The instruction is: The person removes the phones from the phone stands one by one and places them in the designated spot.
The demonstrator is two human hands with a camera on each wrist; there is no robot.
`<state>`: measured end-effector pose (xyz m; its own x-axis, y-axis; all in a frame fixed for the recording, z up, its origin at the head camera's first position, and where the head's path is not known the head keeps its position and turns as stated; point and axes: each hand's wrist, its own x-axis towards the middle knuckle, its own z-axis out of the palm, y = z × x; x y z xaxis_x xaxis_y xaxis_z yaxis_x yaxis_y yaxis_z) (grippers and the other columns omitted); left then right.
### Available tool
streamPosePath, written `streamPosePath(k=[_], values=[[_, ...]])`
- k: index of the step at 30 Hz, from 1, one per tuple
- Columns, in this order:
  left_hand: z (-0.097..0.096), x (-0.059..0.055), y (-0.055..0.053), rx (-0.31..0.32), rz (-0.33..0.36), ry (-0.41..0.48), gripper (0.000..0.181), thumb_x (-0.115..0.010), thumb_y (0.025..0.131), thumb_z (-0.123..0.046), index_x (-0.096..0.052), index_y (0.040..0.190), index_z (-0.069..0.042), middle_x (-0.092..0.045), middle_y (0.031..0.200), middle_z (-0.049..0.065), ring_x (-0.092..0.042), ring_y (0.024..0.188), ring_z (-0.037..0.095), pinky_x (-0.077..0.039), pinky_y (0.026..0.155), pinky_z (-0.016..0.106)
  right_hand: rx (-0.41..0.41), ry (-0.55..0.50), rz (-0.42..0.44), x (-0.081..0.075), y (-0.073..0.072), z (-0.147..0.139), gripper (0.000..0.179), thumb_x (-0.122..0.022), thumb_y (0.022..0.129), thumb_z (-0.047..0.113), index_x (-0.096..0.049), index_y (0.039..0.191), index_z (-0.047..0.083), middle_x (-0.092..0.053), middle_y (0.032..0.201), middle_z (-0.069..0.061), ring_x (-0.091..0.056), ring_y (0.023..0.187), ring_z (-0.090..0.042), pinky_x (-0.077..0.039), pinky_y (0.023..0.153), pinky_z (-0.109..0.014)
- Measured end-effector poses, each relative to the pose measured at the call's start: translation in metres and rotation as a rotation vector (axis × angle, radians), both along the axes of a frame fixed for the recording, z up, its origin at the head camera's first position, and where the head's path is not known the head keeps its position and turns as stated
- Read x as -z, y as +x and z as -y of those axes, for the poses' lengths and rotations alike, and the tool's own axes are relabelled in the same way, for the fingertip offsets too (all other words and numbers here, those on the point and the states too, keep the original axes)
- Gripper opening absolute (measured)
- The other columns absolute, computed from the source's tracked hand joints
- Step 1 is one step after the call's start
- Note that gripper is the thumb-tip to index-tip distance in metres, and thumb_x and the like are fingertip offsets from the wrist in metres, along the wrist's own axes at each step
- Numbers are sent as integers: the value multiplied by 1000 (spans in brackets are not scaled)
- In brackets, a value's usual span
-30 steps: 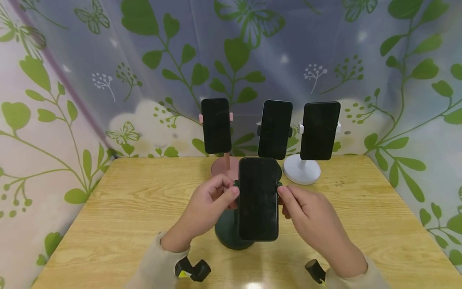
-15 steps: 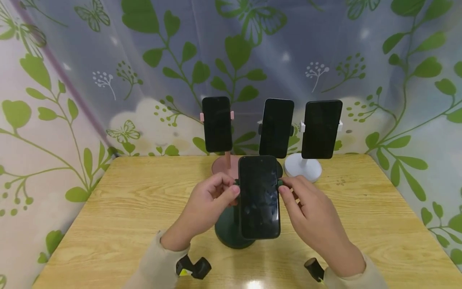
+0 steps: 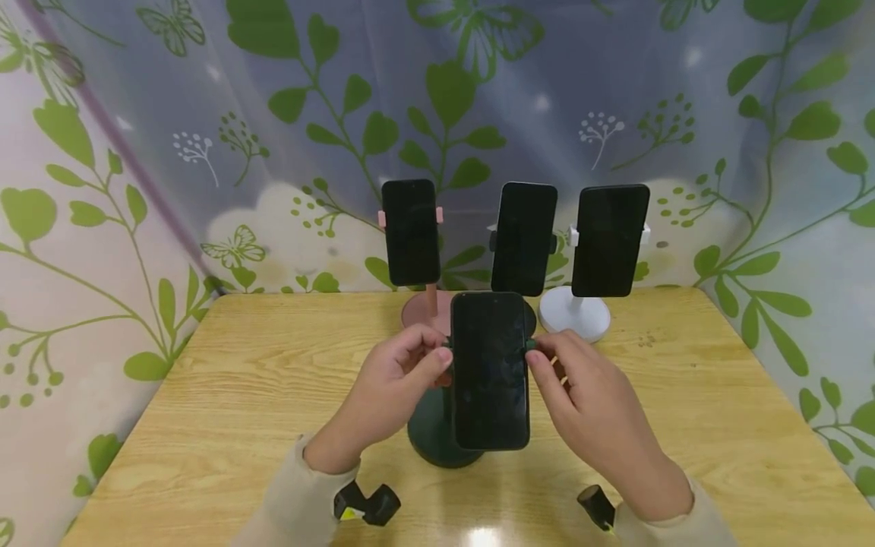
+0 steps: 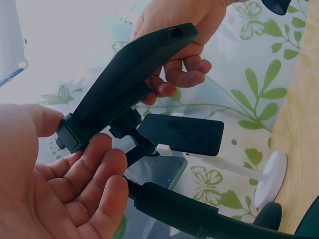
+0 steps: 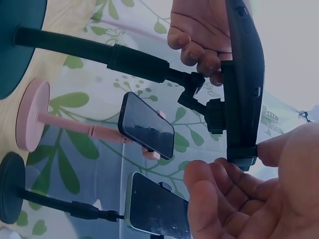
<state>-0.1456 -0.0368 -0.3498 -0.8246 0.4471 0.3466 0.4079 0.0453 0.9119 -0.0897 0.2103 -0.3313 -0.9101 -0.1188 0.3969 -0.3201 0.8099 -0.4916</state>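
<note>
A black smartphone (image 3: 490, 372) sits upright, screen toward me, in the clamp of a dark green phone stand (image 3: 427, 441). My left hand (image 3: 390, 391) pinches the left clamp end (image 4: 72, 133) between thumb and fingers. At the opposite side my right hand (image 3: 604, 414) holds the right clamp end (image 5: 242, 157) in the same way, thumb on the front edge and fingers behind. Behind the phone, a jointed neck links the clamp to the stand's pole (image 5: 137, 63). The phone hides part of the pole and base in the head view.
Farther back stand a pink phone stand (image 3: 431, 300), a dark stand (image 5: 12, 186) and a white stand (image 3: 574, 315). Each carries a phone. All are on a wooden table (image 3: 260, 395), with a leaf-patterned curtain (image 3: 307, 152) behind.
The right hand's fingers have shifted slightly up and forward at the right clamp end. The phone's screen tilted a little, catching reflections, then darkened again. The left hand barely moved.
</note>
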Motion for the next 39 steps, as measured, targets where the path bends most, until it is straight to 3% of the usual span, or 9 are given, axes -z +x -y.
streamPosePath(k=[11,15,20,39], values=[[3,0,-4,-54,-26,0,9,-57,105,-6,-62,107,1,-58,82,12,-59,73,17,-54,69,29,-90,-166,121,-3,1,2,20,-55,109,31,-62,113,13,-59,89,6,-58,74,-9,-52,67,-28],[3,0,-3,-44,-13,10,7,-62,102,-6,-60,97,-3,-56,79,7,-56,71,18,-50,67,28,-73,-157,116,-4,1,2,24,-52,110,33,-63,116,13,-60,91,5,-59,76,-8,-52,68,-30],[3,1,-2,-39,-23,-6,12,-64,101,-5,-58,91,-5,-58,78,5,-59,71,20,-55,70,31,-65,-129,84,-3,1,2,25,-50,111,32,-64,117,12,-59,89,6,-58,77,-8,-51,69,-31],[4,0,-5,-54,-17,-43,9,-59,106,-11,-62,104,-3,-59,82,11,-59,75,24,-53,71,31,-44,-79,56,1,0,3,22,-52,110,31,-63,115,14,-58,93,7,-57,81,-10,-52,70,-32]])
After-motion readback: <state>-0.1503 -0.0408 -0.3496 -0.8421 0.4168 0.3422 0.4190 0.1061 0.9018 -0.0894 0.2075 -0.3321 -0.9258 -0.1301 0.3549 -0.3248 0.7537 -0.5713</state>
